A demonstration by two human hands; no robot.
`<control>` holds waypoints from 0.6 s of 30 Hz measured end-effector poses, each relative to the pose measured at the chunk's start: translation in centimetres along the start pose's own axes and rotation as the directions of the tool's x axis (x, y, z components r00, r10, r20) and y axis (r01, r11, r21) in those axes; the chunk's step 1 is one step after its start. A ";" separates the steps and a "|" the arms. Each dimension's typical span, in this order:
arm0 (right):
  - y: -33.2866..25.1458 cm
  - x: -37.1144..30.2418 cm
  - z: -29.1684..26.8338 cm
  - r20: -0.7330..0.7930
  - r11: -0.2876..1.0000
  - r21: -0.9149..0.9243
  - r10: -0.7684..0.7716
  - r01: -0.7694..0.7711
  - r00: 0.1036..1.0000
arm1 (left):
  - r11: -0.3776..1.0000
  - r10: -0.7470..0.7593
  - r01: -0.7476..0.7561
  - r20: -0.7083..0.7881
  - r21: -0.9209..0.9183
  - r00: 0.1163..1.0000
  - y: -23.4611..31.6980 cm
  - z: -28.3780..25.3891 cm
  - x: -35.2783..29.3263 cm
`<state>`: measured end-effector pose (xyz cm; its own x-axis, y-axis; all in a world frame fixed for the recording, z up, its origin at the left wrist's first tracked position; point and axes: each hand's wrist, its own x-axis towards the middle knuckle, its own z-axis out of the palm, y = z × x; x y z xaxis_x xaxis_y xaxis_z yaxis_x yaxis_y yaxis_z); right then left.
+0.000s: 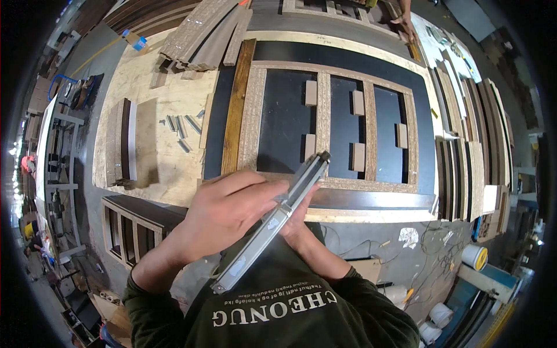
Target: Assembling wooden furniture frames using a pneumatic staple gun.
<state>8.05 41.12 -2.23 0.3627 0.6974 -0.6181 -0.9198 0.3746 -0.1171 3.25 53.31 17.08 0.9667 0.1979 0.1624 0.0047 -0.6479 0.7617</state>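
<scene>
A staple gun (255,249) with a long silver magazine slants across my front, its dark nose pointing up and away over the near edge of the wooden frame. My right hand (299,220) wraps round it from the right and below, fingers partly hidden behind the metal. At the magazine's side, my left hand (232,209) is closed in a pinch; what its fingertips hold is too small and covered to make out. Beyond lies the frame (325,116) of pale wood strips, with small blocks (358,156) set along its inner bars, on a black panel (290,116).
Loose silver staple strips (180,124) lie on the plywood table (168,98) to the left, near an upright board stack (122,142). Long strips (203,40) are piled at the far left, more boards (458,162) at the right. Another person's hand (408,26) works at the far side.
</scene>
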 end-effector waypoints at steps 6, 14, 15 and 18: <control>0.0 0.1 -1.9 0.273 0.980 0.167 0.063 -0.112 0.960 | 0.957 0.159 -0.208 0.233 0.201 0.959 -0.8 1.1 2.7; -0.4 -1.0 -0.8 0.246 0.967 0.253 -0.033 -0.032 0.969 | 0.941 0.137 -0.229 0.339 0.248 0.931 -0.4 1.8 4.3; -0.4 -1.2 -0.7 0.233 0.978 0.206 -0.035 -0.014 0.972 | 0.951 0.132 -0.222 0.372 0.213 0.919 -0.4 1.7 4.3; -0.4 -1.5 -0.8 0.203 0.992 0.119 -0.058 0.035 0.977 | 0.959 0.105 -0.210 0.447 0.193 0.888 -0.1 1.3 4.2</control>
<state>7.73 39.41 -1.88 0.4387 0.7840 -0.4392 -0.8824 0.4684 -0.0453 7.65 53.27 16.89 0.9736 -0.2211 -0.0565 -0.1493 -0.8042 0.5752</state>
